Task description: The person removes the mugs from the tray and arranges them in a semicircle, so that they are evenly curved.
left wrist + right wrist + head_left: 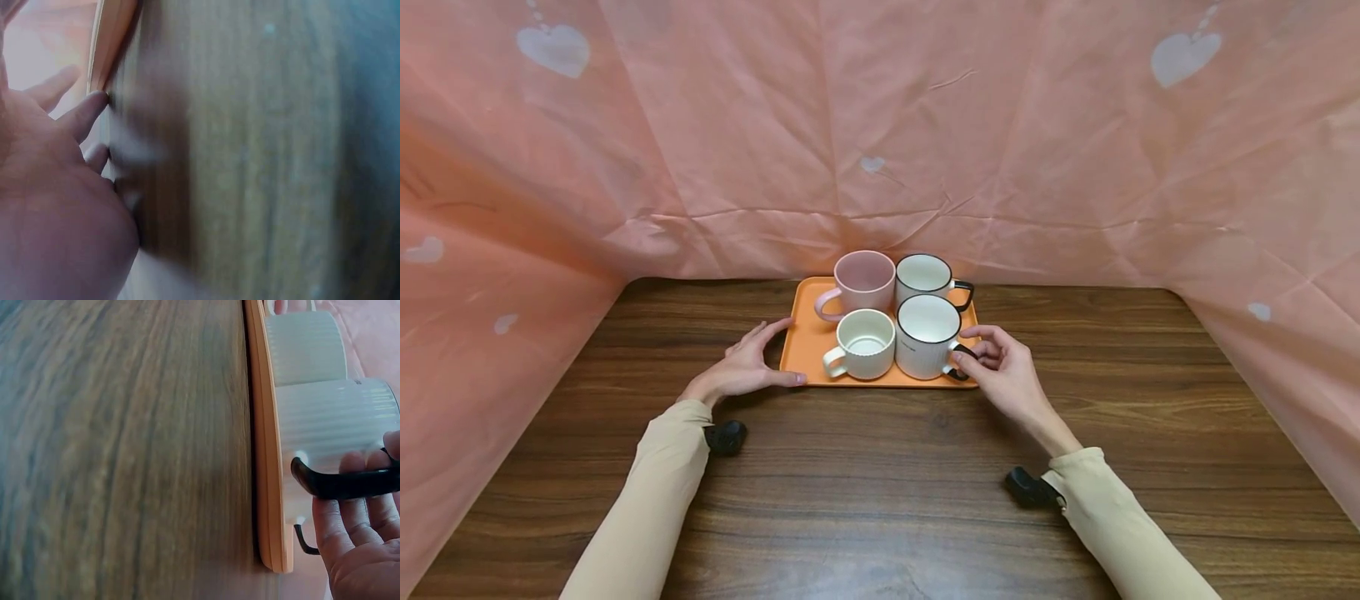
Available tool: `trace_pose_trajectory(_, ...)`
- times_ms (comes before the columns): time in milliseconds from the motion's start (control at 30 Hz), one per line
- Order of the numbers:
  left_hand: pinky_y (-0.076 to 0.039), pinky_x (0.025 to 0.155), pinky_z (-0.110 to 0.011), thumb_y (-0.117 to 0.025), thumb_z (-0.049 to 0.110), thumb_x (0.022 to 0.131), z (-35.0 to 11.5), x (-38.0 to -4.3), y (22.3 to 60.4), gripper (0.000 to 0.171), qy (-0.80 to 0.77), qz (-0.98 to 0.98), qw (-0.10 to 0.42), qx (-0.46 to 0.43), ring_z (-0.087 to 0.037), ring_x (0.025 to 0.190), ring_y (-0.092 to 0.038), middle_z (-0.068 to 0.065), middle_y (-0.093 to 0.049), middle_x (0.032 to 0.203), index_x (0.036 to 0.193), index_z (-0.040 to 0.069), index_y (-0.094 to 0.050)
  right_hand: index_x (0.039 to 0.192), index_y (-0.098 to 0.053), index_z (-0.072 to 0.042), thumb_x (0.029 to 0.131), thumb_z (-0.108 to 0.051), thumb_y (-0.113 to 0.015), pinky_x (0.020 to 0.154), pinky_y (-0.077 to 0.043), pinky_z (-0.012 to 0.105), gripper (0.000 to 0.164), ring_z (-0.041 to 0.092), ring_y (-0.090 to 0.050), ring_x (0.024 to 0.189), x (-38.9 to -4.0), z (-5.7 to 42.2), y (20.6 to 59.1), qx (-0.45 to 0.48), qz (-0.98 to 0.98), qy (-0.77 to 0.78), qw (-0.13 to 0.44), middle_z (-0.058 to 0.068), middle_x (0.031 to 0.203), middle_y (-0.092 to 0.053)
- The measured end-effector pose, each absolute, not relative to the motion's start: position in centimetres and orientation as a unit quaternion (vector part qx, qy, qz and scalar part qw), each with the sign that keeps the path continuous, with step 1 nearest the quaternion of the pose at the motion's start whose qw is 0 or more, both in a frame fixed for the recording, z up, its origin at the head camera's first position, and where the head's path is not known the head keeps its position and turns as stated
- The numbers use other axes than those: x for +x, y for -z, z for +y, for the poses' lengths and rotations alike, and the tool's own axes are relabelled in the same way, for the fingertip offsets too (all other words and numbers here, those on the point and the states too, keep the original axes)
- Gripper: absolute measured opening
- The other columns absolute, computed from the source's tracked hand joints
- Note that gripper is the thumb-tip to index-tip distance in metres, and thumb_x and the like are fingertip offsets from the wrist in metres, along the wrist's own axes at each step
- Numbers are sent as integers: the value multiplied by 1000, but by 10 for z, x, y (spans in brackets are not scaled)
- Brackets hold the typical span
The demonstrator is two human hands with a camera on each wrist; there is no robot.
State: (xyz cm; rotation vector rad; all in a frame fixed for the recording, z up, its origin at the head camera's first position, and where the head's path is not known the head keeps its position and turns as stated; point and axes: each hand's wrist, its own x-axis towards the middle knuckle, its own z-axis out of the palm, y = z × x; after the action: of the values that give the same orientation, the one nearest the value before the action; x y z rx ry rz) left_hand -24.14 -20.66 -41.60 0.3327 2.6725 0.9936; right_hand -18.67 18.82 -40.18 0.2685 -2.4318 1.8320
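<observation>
Right grip (pixel 1011 381) holds upright white mug (pixel 919 356), handle (pixel 344 485) pointing right.

A tray (pixel 801 342) lies on the worktop (pixel 880 475) — on it, front-left mug (pixel 868 358) before rear-left mug (pixel 868 302); to their right, front-right mug (pixel 922 357) before rear-right mug (pixel 923 274).

Spreads out as a broad, dark brown, wood-grained bench (pixel 850 467), rounded at both far corners. Shows grain streaks running left to right and a pale sheen toward the near side. Bears directly on top a flat, rectangular orange tray (pixel 805 337) with a low raised rim and rounded corners, set near the far edge, about midway across, long sides parallel to that edge.
</observation>
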Motion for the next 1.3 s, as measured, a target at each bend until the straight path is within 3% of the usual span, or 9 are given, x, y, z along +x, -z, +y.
trace_pose_trajectory(233, -21, 111, -75, -86, 55, 75, -207, -242, 416, 107, -345, 922, 142, 103, -49, 150, -19, -16, -26, 168, 162, 31, -28, 123, -53, 6, 93, -2, -71, 64, -54, 18, 36, 5, -68, 69, -190, 180, 402, 52, -775, -629, 40, -11, 76, -66)
trace_pose_trajectory(500, -23, 111, -68, -88, 51, 74, -210, -246, 415, 102, -347, 920, 136, 117, -42, 148, -24, -7, -31, 167, 159, 30, -35, 121, -51, 3, 94, 3, -67, 67, -57, 19, 31, 3, -69, 72, -196, 180, 402, 42, -747, -662, 42, -14, 79, -71)
trace_pose_trajectory(767, -27, 108, -64, -88, 53, 73, -210, -246, 417, 103, -344, 921, 140, 113, -41, 143, -30, -9, -35, 164, 159, 32, -35, 111, -57, -8, 91, 10, -67, 67, -57, 17, 29, 0, -69, 72, -200, 185, 406, 43, -702, -709, 49, -11, 76, -72)
trace_pose_trajectory(1000, -26, 108, -64, -89, 49, 73, -209, -243, 415, 101, -351, 920, 138, 111, -40, 142, -29, -8, -35, 164, 158, 32, -37, 111, -57, -4, 90, 11, -66, 62, -54, 19, 28, 3, -64, 66, -204, 190, 404, 41, -705, -707, 38, -8, 74, -72)
trace_pose_trajectory(1300, -25, 108, -62, -89, 47, 74, -208, -243, 416, 98, -351, 919, 134, 116, -40, 143, -28, -5, -34, 166, 157, 30, -39, 98, -57, -7, 90, 10, -60, 57, -45, 20, 20, 5, -52, 59, -208, 193, 405, 63, -695, -716, 36, -9, 64, -62)
